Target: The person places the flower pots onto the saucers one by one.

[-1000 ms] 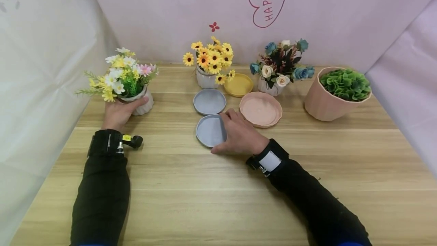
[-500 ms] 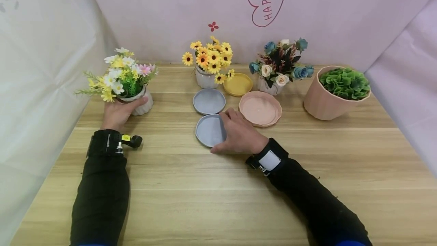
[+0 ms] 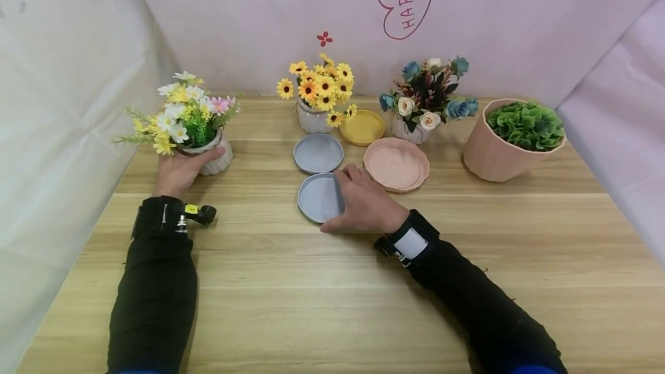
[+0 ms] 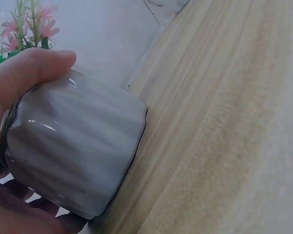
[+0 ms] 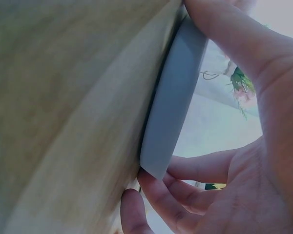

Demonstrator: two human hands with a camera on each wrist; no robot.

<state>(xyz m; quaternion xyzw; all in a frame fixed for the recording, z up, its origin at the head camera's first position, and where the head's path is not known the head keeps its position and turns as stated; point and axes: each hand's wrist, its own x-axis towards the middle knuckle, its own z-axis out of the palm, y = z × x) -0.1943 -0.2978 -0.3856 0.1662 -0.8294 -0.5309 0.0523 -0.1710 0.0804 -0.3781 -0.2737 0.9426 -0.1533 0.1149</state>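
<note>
At the left of the head view, my left hand (image 3: 179,173) grips a white ribbed flowerpot (image 3: 222,160) holding white, yellow and pink flowers (image 3: 179,111). The left wrist view has the thumb over the side of the pot (image 4: 83,141) and the other fingers curled beneath it, partly hidden. Mid-table, my right hand (image 3: 368,204) spans the near grey-blue saucer (image 3: 318,199), thumb at its front edge and fingers at its far right edge. Seen from the right wrist, the saucer's rim wall (image 5: 173,102) lies between thumb and fingers, close over the wood.
A second grey-blue saucer (image 3: 318,153) lies just behind, with a pink saucer (image 3: 397,165) and a yellow one (image 3: 362,128) nearby. Along the back stand a pot of yellow daisies (image 3: 314,117) and a pot of roses (image 3: 410,130). A pink planter (image 3: 496,152) stands at right.
</note>
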